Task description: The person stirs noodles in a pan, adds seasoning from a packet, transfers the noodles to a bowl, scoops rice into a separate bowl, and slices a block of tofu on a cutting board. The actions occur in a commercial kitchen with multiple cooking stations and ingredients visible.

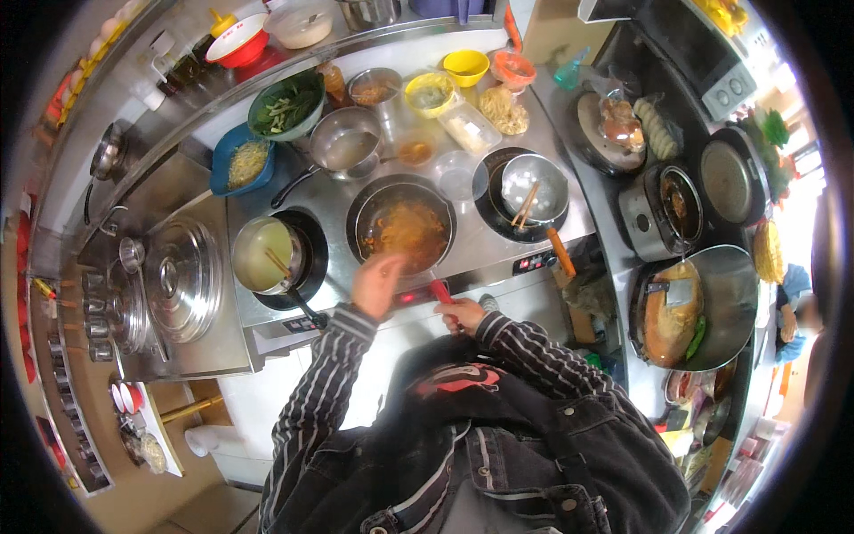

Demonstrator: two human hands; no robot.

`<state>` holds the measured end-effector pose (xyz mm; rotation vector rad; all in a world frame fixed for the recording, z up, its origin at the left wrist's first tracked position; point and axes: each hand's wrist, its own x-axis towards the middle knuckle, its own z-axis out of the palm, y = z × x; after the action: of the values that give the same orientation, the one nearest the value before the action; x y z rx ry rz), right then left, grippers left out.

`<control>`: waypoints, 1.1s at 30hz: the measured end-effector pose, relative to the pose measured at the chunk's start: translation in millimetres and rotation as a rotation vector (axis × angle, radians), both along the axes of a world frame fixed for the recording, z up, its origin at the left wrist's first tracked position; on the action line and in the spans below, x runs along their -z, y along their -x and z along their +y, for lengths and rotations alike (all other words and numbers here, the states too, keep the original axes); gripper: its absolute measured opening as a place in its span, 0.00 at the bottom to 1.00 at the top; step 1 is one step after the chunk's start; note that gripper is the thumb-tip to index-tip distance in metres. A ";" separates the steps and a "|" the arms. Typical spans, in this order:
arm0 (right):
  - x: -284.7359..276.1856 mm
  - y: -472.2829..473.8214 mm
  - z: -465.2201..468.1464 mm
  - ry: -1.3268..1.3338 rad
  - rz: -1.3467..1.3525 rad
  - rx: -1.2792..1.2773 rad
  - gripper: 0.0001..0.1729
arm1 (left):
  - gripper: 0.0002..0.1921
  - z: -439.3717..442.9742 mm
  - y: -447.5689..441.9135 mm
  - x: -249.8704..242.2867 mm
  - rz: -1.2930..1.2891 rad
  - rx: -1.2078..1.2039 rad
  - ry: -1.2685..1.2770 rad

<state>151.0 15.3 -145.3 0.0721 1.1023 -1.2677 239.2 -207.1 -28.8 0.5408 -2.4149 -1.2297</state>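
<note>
My right hand (462, 314) grips a red handle (440, 292) at the near side of the middle frying pan (355, 245). In that pan lies an orange-brown, saucy food (408, 230). Over the pan's near left rim is my left hand (377, 286), blurred; whether it holds anything is hard to make out. To its left, a saucepan (257, 270) of pale yellow liquid with chopsticks (277, 262) sits on a black hob. Right of the pan, a steel saucepan (534, 187) with an orange handle (561, 252) has chopsticks (527, 203) in it.
Behind the pans stand a blue basin (220, 167), a bowl of leafy greens (283, 110), a steel pot (345, 143) and noodles (504, 110). A cleaver (679, 292) rests on a cutting board (667, 334) at right. A large lid (180, 280) covers a pot at left.
</note>
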 end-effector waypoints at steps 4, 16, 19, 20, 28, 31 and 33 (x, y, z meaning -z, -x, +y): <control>8.2 -2.8 1.7 -0.005 0.080 0.002 0.14 | 0.09 3.3 -9.0 2.3 0.086 0.021 -0.218; -5.7 3.0 2.4 -0.005 0.191 -0.112 0.09 | 0.09 -52.7 2.9 59.6 0.271 -0.415 -0.603; -7.9 5.0 2.3 -0.031 0.227 -0.168 0.10 | 0.11 -19.4 28.6 48.7 0.182 -0.183 -0.694; -7.6 6.0 2.7 -0.008 0.097 -0.097 0.11 | 0.10 -8.3 28.9 40.8 0.134 -0.122 -0.521; 4.8 8.5 5.7 -0.059 0.097 -0.101 0.19 | 0.07 -7.2 27.6 29.6 0.046 -0.072 -0.185; -0.3 9.4 8.3 -0.043 0.090 -0.073 0.10 | 0.07 -50.2 10.5 29.8 0.131 -0.242 -0.317; -5.9 9.8 6.8 -0.040 0.075 -0.097 0.11 | 0.07 -57.1 16.3 35.3 0.156 -0.220 -0.326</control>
<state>141.1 22.1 -139.4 0.0006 1.1818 -1.1694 222.9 -264.1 -64.1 0.7509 -1.9787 -1.5131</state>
